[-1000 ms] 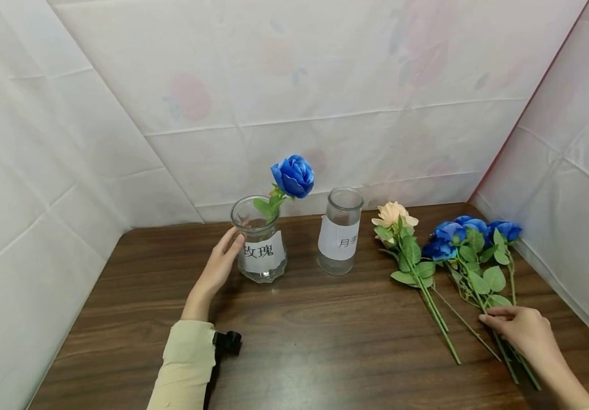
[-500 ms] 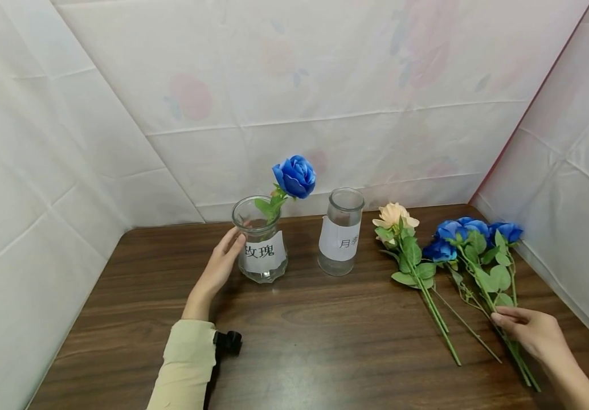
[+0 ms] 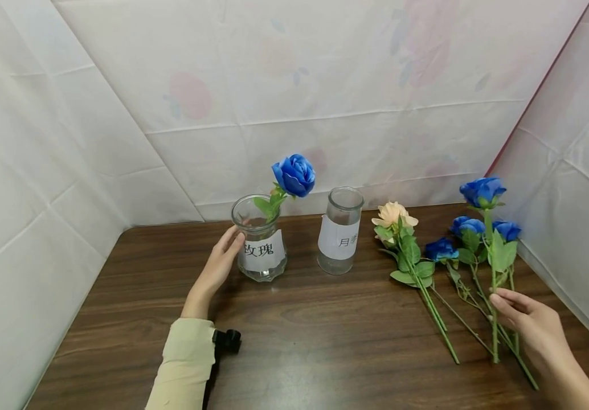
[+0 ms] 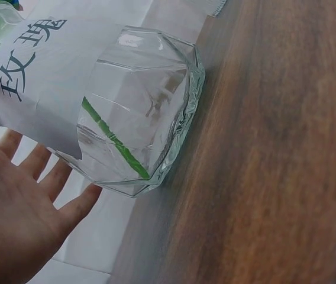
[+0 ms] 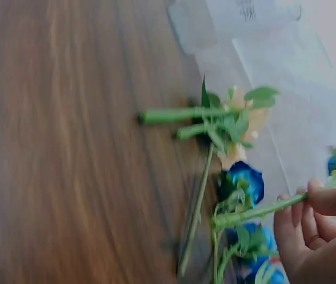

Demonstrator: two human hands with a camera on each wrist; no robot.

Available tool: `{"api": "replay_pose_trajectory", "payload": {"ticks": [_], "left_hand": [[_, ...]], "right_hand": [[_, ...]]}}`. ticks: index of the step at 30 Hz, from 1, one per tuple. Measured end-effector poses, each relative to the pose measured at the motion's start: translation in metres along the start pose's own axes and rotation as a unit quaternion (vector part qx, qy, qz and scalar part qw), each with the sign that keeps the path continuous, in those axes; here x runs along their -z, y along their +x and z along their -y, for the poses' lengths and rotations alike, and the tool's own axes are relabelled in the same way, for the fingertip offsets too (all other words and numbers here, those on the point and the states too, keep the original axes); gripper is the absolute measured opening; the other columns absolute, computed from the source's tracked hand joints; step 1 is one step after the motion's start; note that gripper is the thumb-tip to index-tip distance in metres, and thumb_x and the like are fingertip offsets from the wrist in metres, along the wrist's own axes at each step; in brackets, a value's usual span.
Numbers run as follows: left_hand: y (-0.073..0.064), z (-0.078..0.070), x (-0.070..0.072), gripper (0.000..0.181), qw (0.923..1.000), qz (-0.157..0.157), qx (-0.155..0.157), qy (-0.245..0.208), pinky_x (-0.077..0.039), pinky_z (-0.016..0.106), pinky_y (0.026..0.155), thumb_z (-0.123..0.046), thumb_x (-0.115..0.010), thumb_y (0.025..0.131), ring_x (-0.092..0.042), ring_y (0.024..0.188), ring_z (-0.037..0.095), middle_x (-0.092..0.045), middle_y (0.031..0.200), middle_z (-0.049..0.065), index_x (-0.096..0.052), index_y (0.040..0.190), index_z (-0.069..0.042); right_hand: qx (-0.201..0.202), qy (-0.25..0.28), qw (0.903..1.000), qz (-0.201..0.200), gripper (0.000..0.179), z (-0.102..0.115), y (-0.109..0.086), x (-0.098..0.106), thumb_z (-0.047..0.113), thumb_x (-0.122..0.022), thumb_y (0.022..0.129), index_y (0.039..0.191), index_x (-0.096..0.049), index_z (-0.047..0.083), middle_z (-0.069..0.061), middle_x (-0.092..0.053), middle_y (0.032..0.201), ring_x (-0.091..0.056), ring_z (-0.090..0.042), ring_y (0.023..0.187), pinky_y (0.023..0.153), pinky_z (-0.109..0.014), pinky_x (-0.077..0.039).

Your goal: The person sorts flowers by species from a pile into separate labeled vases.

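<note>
A blue rose (image 3: 489, 228) upright in your right grip (image 3: 532, 324), right of the frame!
You're pinching its stem between thumb and fingers, bloom up, above the other blue roses (image 3: 467, 226) lying on the surface (image 3: 325, 341); your left grip (image 3: 217, 265), fingers spread and unclenched, touches the labelled vase (image 3: 262, 253) at centre, where a single rose (image 3: 293, 176) leans right, near the narrower vase (image 3: 339, 239).

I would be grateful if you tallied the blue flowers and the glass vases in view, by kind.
Blue flowers: 5, one of them held in the right hand
Glass vases: 2
Total: 7
</note>
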State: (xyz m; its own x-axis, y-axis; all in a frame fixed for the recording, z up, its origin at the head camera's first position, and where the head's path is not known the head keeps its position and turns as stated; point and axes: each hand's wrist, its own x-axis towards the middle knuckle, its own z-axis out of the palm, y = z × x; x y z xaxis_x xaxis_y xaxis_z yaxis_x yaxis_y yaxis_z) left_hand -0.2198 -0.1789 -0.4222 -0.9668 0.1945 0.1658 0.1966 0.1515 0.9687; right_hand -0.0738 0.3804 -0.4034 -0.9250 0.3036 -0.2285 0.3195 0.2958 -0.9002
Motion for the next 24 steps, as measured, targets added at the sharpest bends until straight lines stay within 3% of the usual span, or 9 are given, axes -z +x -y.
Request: {"api": "replay_pose_trajectory", "payload": {"ticks": [2, 6, 8, 15, 24], "left_hand": [[0.0, 0.0, 0.0, 0.051, 1.0, 0.0, 0.002, -0.001, -0.025, 0.047, 0.117, -0.034, -0.04, 0.108, -0.031, 0.142, 0.027, -0.038, 0.154, 0.011, -0.034, 0.155, -0.013], [0.0, 0.0, 0.0, 0.051, 1.0, 0.0, 0.003, -0.004, -0.025, 0.046, 0.117, -0.032, -0.04, 0.109, -0.032, 0.142, 0.027, -0.038, 0.154, 0.012, -0.033, 0.155, -0.012], [0.0, 0.0, 0.0, 0.05, 1.0, 0.0, 0.001, -0.004, -0.026, 0.046, 0.117, -0.032, -0.04, 0.109, -0.032, 0.142, 0.026, -0.038, 0.154, 0.012, -0.034, 0.155, -0.012], [0.0, 0.001, 0.001, 0.051, 1.0, -0.003, -0.001, 0.0, -0.025, 0.048, 0.117, -0.034, -0.04, 0.108, -0.031, 0.143, 0.028, -0.038, 0.154, 0.012, -0.035, 0.154, -0.012], [0.001, 0.001, 0.001, 0.054, 0.9998, -0.007, 0.018, -0.003, -0.025, 0.047, 0.117, -0.036, -0.042, 0.107, -0.033, 0.142, 0.029, -0.039, 0.152, 0.015, -0.034, 0.154, -0.01]], "right_hand": [[0.011, 0.079, 0.9968, 0.005, 0.009, 0.004, -0.002, -0.01, 0.027, -0.068, 0.096, 0.097, -0.068, 0.037, 0.026, -0.063, 0.09, -0.064, 0.005, 0.082, 0.068, -0.018, -0.055], [0.042, 0.18, 0.9827, 0.015, 0.017, 0.016, -0.006, -0.029, 0.016, -0.067, 0.096, 0.097, -0.072, 0.033, 0.019, -0.065, 0.094, -0.063, 0.004, 0.087, 0.071, -0.015, -0.054], [0.068, 0.204, 0.9764, 0.018, 0.017, 0.022, -0.008, -0.039, 0.014, -0.066, 0.096, 0.1, -0.072, 0.03, 0.017, -0.066, 0.096, -0.064, 0.003, 0.089, 0.073, -0.014, -0.054], [0.171, 0.305, 0.9363, 0.032, 0.02, 0.046, -0.009, -0.082, 0.002, -0.061, 0.097, 0.105, -0.073, 0.015, 0.004, -0.072, 0.093, -0.069, -0.007, 0.085, 0.075, -0.019, -0.055], [0.225, 0.39, 0.8928, 0.024, 0.014, 0.088, -0.007, -0.137, -0.002, -0.06, 0.097, 0.104, -0.072, 0.003, -0.002, -0.073, 0.088, -0.069, -0.011, 0.079, 0.072, -0.021, -0.057]]}}
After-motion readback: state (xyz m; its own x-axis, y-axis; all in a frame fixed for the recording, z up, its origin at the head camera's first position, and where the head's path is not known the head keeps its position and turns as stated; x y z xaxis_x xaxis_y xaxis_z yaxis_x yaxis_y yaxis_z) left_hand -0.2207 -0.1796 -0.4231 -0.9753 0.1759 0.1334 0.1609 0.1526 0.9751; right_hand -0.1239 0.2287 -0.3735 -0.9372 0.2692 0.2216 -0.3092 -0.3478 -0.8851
